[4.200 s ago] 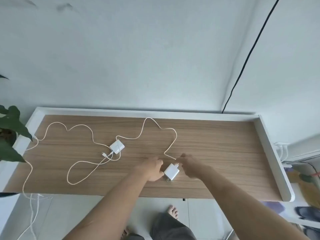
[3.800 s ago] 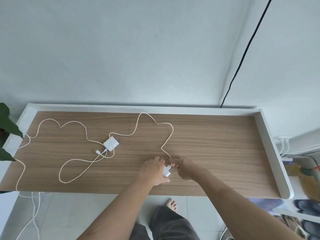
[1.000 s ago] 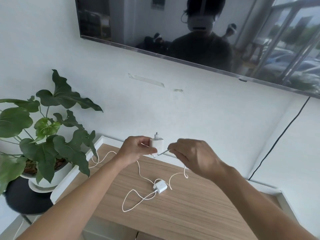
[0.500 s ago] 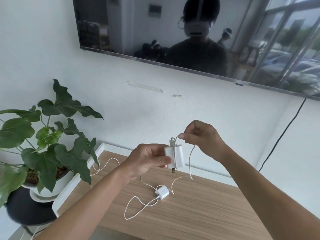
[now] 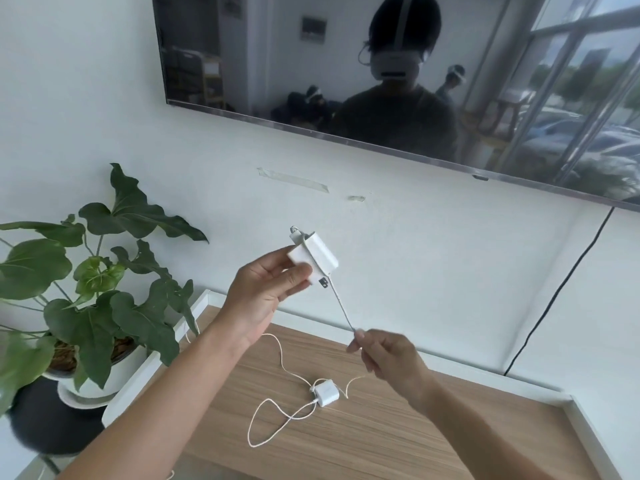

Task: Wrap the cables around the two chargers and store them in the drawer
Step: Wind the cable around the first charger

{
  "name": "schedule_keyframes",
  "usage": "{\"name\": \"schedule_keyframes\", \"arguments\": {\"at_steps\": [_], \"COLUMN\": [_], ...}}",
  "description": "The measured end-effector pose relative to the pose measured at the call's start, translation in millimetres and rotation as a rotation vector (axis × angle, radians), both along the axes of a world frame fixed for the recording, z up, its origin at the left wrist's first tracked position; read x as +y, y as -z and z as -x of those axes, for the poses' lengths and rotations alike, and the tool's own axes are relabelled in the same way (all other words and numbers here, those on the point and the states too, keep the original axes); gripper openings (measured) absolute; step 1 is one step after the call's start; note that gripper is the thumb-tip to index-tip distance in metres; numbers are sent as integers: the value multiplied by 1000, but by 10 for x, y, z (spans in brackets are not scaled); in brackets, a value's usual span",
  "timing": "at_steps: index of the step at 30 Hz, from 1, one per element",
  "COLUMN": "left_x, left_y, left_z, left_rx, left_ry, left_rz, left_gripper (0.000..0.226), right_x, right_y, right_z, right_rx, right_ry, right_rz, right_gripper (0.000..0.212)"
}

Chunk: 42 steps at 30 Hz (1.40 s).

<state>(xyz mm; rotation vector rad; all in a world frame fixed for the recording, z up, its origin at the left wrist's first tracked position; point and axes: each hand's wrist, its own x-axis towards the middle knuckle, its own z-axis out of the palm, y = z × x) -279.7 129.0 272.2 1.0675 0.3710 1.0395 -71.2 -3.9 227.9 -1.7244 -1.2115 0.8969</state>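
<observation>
The left hand (image 5: 266,296) grips the small white cube charger (image 5: 311,259), its thin white cable (image 5: 341,308) running taut down-right to the right hand (image 5: 388,355), whose fingers (image 5: 356,341) pinch it.

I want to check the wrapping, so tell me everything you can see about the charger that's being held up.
The held charger is a small white block, smooth like plastic, raised in front of the wall and tilted, with metal prongs at its upper end. The left hand grips it. One turn of its white cable seems to cross its body; the cable then runs taut from its lower end to the right hand, which pinches it.
</observation>
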Motion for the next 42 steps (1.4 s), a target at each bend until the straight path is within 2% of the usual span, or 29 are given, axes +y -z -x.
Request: {"name": "schedule_keyframes", "arguments": {"at_steps": [6, 10, 15, 20, 30, 35, 42], "left_x": [132, 202, 224, 298, 222, 89, 71], "left_y": [175, 310, 399, 422, 446, 639, 785], "left_z": [84, 54, 1, 13, -166, -418, -560], "left_rx": [125, 256, 340, 344, 305, 395, 473], "left_ry": [-192, -261, -298, -350, -310, -256, -239], "left_rz": [15, -49, -119, -80, -68, -55, -54], "left_gripper": [31, 30, 38, 27, 26, 26, 24], "right_x": [-226, -299, -212, -7, 350, 248, 92], "right_y": [71, -35, -206, -269, -320, 6, 29], "right_z": [134, 186, 122, -133, -865, -1064, -1146], "right_rx": [-241, -484, -664, -697, -687, -704, -672], "right_ry": [-133, -244, -292, -208, -77, -135, -81], "right_rz": [-91, -188, -313, -337, -133, 112, 157], "right_gripper": [18, 24, 26, 18, 16, 15, 19]}}
